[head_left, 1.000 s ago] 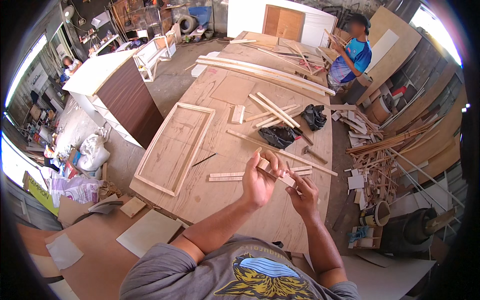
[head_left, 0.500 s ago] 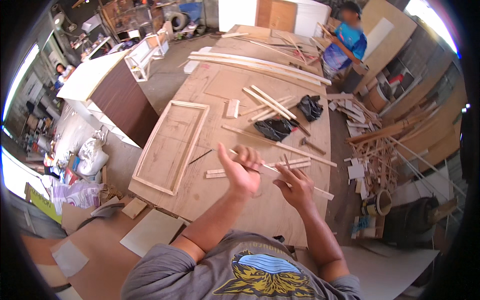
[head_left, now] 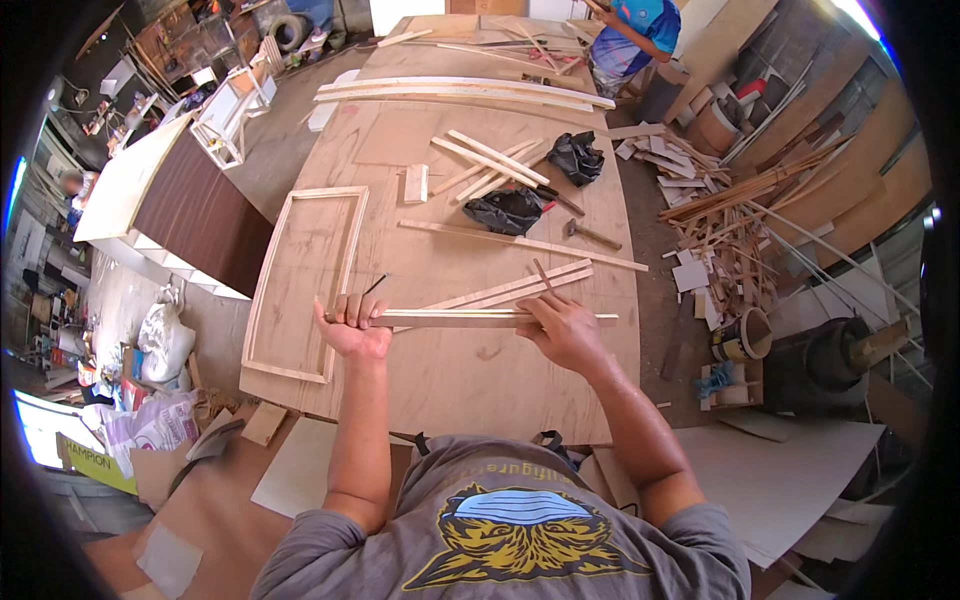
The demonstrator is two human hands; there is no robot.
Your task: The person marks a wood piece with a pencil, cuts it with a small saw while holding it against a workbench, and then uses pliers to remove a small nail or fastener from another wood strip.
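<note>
The left hand (head_left: 358, 328) and right hand (head_left: 570, 330) held slim wood (head_left: 455, 320) crosswise over the worktop (head_left: 470, 392), fingers (head_left: 354, 308) closed around it.

The wearer's two hands (head_left: 358, 327) over one table (head_left: 480, 395)
On the table: one wooden frame (head_left: 330, 191), two black bags (head_left: 576, 160), one pale block (head_left: 416, 184). Left of the table: one brown-sided cabinet (head_left: 205, 195), one tyre (head_left: 278, 33).

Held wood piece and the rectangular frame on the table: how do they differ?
The held wood piece is straight; the rectangular frame has four sides around an opening. The piece is gripped by left hand and right hand; the frame lies on the table. The piece runs crosswise; the frame's long sides run away from the person. Both show pale wood.
</note>
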